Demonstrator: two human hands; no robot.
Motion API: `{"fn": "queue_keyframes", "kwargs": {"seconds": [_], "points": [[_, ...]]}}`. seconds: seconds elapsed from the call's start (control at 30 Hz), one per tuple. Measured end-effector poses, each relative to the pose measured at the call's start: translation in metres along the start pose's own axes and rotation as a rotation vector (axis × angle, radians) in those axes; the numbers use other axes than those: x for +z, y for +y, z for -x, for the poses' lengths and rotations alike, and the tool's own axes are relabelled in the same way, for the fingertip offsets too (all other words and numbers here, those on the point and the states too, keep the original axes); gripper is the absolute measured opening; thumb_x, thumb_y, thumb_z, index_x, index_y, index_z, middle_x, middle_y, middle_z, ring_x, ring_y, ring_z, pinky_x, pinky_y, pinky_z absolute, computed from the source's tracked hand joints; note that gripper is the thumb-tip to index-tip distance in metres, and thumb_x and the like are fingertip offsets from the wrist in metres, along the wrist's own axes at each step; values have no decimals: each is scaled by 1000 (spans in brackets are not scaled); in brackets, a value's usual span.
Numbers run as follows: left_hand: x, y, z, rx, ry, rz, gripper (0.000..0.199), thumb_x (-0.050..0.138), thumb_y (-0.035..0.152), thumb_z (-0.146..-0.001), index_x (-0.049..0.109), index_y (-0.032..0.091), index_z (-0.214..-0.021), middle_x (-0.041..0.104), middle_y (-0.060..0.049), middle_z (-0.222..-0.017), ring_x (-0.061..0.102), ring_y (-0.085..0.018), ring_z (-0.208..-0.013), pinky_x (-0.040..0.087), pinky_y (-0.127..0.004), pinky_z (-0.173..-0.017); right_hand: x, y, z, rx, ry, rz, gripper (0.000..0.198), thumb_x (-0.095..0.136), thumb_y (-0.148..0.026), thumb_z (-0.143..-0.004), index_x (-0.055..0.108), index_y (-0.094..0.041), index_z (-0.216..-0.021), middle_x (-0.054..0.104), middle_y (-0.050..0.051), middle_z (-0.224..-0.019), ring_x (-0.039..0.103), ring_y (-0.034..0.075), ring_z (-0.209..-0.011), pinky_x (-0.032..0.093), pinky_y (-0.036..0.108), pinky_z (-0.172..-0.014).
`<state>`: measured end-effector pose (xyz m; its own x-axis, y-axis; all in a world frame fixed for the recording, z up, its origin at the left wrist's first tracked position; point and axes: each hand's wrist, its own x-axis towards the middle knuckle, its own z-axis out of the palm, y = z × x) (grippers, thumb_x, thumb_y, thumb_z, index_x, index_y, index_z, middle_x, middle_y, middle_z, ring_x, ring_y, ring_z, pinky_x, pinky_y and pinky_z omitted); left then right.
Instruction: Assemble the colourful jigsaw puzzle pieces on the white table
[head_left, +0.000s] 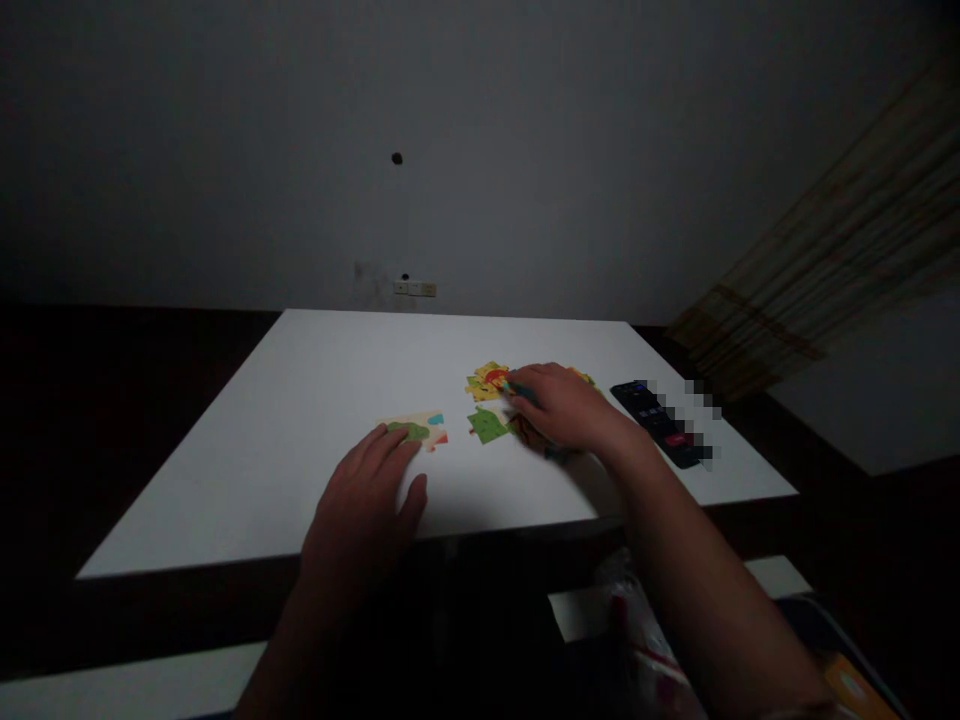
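Bare right forearm [697,560] and, across from it, the bare left forearm [292,640] rise from the bottom of the view, nearest the camera, toward a plain white rectangular desk [247,480]. At the end of the latter, the person's left hand [364,500] lies palm down, loosely open, its thumb apart from the fingers; the fingertips rest on a flat cream jigsaw section with a green patch and blue and red details [435,430], which sticks out beyond them. The right hand [559,400] is partly curled, palm down, with a small teal-blue jigsaw piece [519,388] showing between thumb and fingers; how firmly it is gripped cannot be told. Just beyond those fingertips, to the left, lies a yellow jigsaw cluster with a red centre [484,382]. Nearer the camera, a green-and-cream jigsaw piece [489,425] sits between the two hands, closer to the right one. Dark brown jigsaw pieces [531,434] lie below the right hand, partly covered by it, and more yellow jigsaw pieces [581,377] show past its far side. A black smartphone with a lit screen [656,425], partly pixelated, lies to the right of that hand, apart from it.
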<state>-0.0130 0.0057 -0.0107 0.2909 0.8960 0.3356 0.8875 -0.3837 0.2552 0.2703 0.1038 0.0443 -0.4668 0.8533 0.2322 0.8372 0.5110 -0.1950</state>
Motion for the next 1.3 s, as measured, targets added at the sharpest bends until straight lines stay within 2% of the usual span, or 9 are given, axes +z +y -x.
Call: {"fn": "queue_keyframes", "kwargs": {"seconds": [0.1, 0.2, 0.4, 0.57, 0.77, 0.87, 1.03, 1.17, 1.3], "points": [[1, -1, 0, -8, 7, -5, 40, 46, 34, -90, 52, 28, -130, 52, -4, -141, 38, -27, -137, 36, -51, -113, 14, 20, -38, -48, -57, -47, 51, 63, -29, -79, 54, -28, -130, 58, 8, -129, 51, 31, -120, 41, 50, -101], [2, -2, 0, -18, 8, -14, 41, 47, 35, -90, 52, 29, -129, 51, -4, -141, 38, -27, -137, 38, -51, -112, 31, 35, -58, -73, -141, -142, 62, 69, -25, -72, 53, -31, -132, 59, 6, -128, 51, 30, -120, 42, 49, -102], [2, -2, 1, -1, -31, -68, 43, 45, 35, -91, 51, 25, -132, 48, -6, -144, 38, -27, -137, 39, -52, -113, 37, 39, -54, -118, -74, -238, 39, 63, -21, -78, 64, -30, -116, 66, 5, -112, 60, 24, -103, 49, 40, -92], [3, -4, 0, -4, -35, -106, 43, 45, 34, -90, 52, 24, -131, 49, -6, -144, 39, -27, -137, 41, -51, -112, 27, 54, -47, 57, 106, -228, 21, 48, -29, -92, 66, -28, -103, 71, 4, -99, 64, 22, -88, 49, 37, -79], [5, -5, 0, 19, -10, -116, 42, 45, 35, -89, 53, 24, -129, 51, -7, -141, 42, -28, -135, 43, -51, -110, 27, 83, -49, 311, 322, -40, 21, 60, -43, -86, 71, -25, -89, 72, 8, -86, 64, 27, -80, 45, 38, -71], [6, -5, 0, 22, 7, -129, 43, 46, 36, -89, 53, 24, -130, 52, -7, -140, 42, -28, -134, 43, -51, -110, 31, 84, -50, 324, 275, -4, 27, 56, -47, -89, 72, -25, -90, 73, 9, -87, 65, 27, -82, 45, 36, -71], [7, -6, 1, 34, -9, -154, 44, 46, 34, -89, 51, 23, -132, 51, -6, -141, 41, -27, -135, 43, -50, -111, 36, 70, -52, 215, 129, -66, 36, 36, -39, -100, 67, -26, -113, 70, 8, -111, 65, 24, -102, 46, 33, -85], [8, -6, 0, 40, -4, -167, 44, 46, 34, -89, 53, 21, -131, 52, -7, -140, 43, -27, -134, 43, -50, -110, 37, 67, -51, 209, 69, -97, 33, 43, -36, -97, 64, -28, -122, 66, 7, -123, 62, 24, -110, 45, 34, -93], [7, -6, -1, 43, 3, -168, 43, 45, 34, -89, 54, 21, -129, 54, -8, -138, 45, -28, -132, 44, -51, -109, 35, 71, -48, 177, 98, -239, 31, 51, -35, -93, 68, -29, -118, 68, 5, -118, 64, 23, -105, 47, 36, -93]]}}
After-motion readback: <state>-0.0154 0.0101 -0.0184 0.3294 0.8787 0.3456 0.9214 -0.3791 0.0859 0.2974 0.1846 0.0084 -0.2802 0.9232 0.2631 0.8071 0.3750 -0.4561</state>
